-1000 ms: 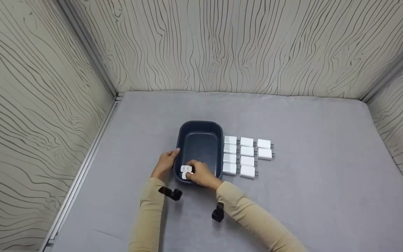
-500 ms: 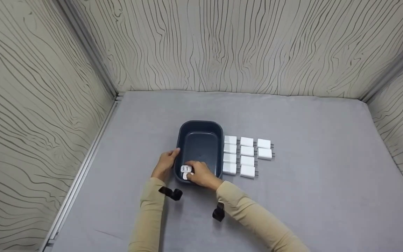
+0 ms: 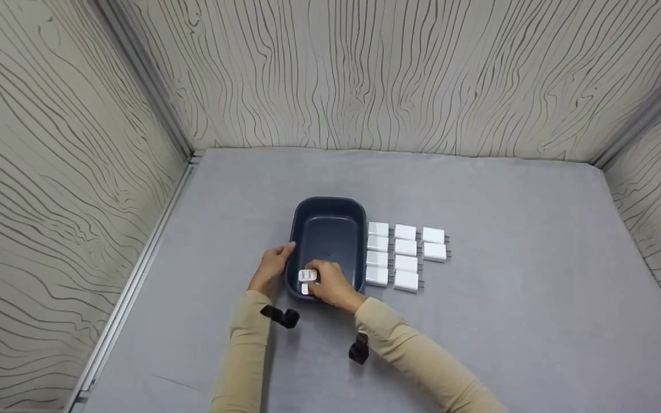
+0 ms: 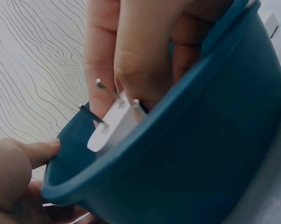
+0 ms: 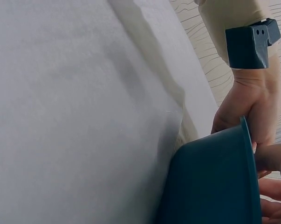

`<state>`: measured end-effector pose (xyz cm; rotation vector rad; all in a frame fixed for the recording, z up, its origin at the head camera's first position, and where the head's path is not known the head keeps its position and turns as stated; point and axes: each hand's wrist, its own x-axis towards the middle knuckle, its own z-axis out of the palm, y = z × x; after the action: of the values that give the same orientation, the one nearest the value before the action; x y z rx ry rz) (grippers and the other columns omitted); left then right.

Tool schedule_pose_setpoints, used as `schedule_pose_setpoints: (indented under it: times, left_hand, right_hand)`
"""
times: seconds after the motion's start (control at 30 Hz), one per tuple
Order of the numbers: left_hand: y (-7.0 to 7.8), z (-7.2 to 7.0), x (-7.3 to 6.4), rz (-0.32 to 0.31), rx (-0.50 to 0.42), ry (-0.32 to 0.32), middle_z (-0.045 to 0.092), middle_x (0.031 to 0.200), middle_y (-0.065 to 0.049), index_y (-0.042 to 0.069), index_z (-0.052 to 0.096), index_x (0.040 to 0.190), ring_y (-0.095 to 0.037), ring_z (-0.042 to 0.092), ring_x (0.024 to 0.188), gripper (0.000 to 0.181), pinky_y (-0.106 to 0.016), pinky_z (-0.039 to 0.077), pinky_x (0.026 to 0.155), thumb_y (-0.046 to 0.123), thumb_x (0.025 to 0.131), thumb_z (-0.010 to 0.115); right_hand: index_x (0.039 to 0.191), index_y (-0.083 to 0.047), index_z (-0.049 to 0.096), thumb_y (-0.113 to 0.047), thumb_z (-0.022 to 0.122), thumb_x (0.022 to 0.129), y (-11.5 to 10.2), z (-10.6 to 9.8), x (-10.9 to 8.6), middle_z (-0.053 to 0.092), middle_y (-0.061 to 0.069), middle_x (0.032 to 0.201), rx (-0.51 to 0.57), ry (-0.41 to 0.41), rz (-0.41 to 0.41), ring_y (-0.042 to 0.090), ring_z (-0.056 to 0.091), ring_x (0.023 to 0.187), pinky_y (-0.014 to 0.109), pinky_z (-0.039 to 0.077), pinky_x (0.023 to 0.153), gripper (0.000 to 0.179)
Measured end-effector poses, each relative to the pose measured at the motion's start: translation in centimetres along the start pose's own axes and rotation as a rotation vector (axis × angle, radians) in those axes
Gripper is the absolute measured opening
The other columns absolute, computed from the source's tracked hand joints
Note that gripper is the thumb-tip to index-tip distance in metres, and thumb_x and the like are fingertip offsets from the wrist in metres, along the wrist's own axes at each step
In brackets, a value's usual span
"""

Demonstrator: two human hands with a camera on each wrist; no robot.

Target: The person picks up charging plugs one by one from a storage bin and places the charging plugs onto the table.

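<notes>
A dark blue plastic bin [image 3: 335, 241] stands on the grey cloth. My left hand [image 3: 272, 267] grips its left rim, thumb over the edge and fingers outside, as the left wrist view also shows. Inside the bin's near-left corner, my right hand [image 3: 333, 284] pinches a white plug charger [image 3: 307, 275]. In the left wrist view this charger [image 4: 113, 123] has its metal prongs pointing up, and another prong [image 4: 139, 106] shows beside it. A second white charger [image 3: 305, 288] peeks out below the right thumb, mostly covered by the hand.
Right of the bin, several white chargers [image 3: 405, 248] lie in columns with prongs to the right, the first column close against the bin. Grey cloth [image 3: 537, 258] covers the table. Patterned panels [image 3: 365, 74] rise behind and at the sides. Black wrist mounts [image 3: 359, 349] hang under both forearms.
My right hand has shifted slightly up and right with the pinched charger. Less of the second charger shows now. The left hand and the bin stay nearly still.
</notes>
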<state>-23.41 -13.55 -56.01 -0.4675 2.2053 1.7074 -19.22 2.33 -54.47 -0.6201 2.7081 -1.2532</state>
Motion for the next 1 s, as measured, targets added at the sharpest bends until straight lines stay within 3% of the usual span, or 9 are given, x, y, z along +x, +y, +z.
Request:
schedule_pose_setpoints:
  times: [0.6,0.83,1.0]
  left_hand:
    - [0.0,0.2,0.2,-0.007,0.015,0.004,0.044,0.144,-0.026,-0.01,0.045,0.136,-0.037,0.04,0.139,0.054,-0.045,0.033,0.116,0.032,0.102,0.045]
    - [-0.3,0.1,0.2,0.01,0.023,0.011,0.047,0.142,-0.027,-0.01,0.046,0.135,-0.037,0.044,0.136,0.054,-0.046,0.035,0.114,0.032,0.102,0.045]
    - [-0.2,0.2,0.3,0.02,0.003,0.024,0.049,0.139,-0.028,-0.011,0.047,0.134,-0.037,0.047,0.132,0.053,-0.045,0.038,0.112,0.031,0.102,0.046]
  right_hand:
    - [0.101,0.002,0.065,0.0,0.067,0.078,0.3,-0.3,-0.2,0.07,0.016,0.094,0.08,0.046,0.086,0.018,0.062,0.082,0.027,0.051,0.073,0.023]
    - [0.103,0.003,0.066,-0.001,0.069,0.079,0.4,-0.8,-0.6,0.07,0.018,0.095,0.111,0.055,0.132,0.021,0.066,0.08,0.025,0.053,0.064,0.024]
    - [0.101,0.002,0.067,-0.002,0.071,0.077,0.5,-1.2,-0.8,0.071,0.016,0.093,0.074,0.09,0.118,0.018,0.064,0.081,0.028,0.052,0.072,0.025]
